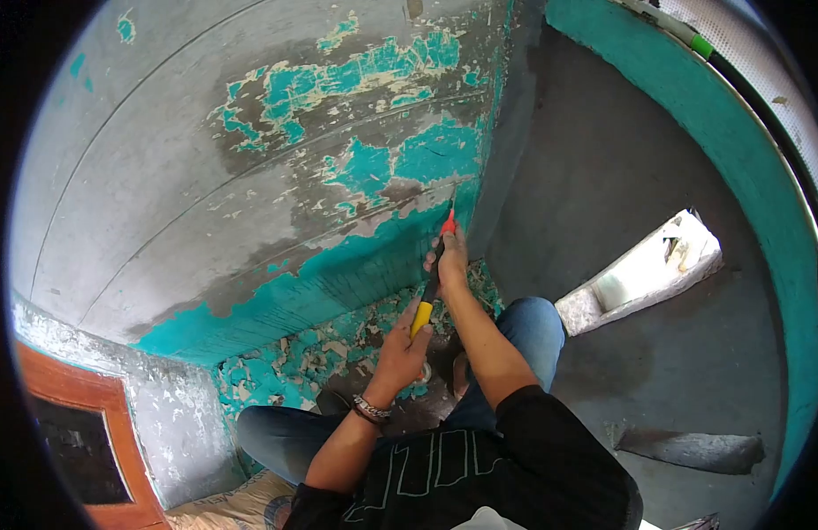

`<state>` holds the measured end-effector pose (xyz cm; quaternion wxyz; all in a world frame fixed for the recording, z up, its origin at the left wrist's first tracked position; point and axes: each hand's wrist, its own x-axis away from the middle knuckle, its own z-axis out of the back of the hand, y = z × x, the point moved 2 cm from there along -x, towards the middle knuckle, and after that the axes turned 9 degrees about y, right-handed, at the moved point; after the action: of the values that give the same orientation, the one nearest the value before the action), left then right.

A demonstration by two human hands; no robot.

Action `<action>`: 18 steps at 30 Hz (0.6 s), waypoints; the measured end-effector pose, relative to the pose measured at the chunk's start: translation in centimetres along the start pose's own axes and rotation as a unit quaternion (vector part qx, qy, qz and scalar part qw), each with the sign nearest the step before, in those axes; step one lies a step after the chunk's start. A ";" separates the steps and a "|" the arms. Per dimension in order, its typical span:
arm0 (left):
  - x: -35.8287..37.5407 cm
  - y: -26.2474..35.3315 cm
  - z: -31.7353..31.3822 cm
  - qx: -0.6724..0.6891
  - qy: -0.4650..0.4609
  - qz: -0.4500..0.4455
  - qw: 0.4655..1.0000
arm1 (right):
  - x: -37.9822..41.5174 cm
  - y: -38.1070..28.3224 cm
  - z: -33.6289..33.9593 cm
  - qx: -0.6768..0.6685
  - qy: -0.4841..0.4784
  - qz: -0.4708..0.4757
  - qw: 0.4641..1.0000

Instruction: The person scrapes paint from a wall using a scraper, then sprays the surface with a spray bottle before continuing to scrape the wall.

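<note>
My left hand point(397, 359), below a chain bracelet, is closed round the yellow end of a long-handled scraper point(433, 284). Higher up the same tool, my right hand point(453, 262) grips it just below its red part. The scraper's thin metal tip meets the wall point(197, 159) near the corner, at the upper edge of a band of teal paint point(338, 269). Ragged teal patches with pale edges cling to the wall above; bare grey surface surrounds them. The exact contact of the blade is too small to make out.
Peeled paint flakes point(281, 367) cover the floor along the wall's foot. A white, block-like piece point(643, 269) lies on the dark surface at right, and a dark piece point(692, 449) lies below it. An orange-brown frame point(117, 433) and a printed sack point(237, 505) are at lower left.
</note>
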<state>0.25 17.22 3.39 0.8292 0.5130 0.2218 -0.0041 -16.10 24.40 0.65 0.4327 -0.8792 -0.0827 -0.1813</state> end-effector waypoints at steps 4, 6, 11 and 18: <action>-0.1 1.5 0.2 0.029 -0.042 0.179 0.982 | -0.3 -0.3 -0.2 0.016 -0.004 0.018 1.000; -0.6 2.4 0.6 0.045 -0.044 0.204 0.977 | -0.3 0.0 -0.3 0.024 -0.002 0.014 1.000; -2.5 0.1 3.0 -0.001 -0.031 0.056 0.998 | -0.1 -0.2 -2.2 0.010 0.041 0.013 0.999; -5.0 2.1 5.8 0.174 -0.037 0.295 0.939 | -0.3 0.0 -4.5 -0.028 0.066 0.027 0.997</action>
<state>-1.67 12.19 9.20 0.6990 0.6908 0.0257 0.1831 -17.50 20.79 3.05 0.4174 -0.8789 -0.0252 -0.2294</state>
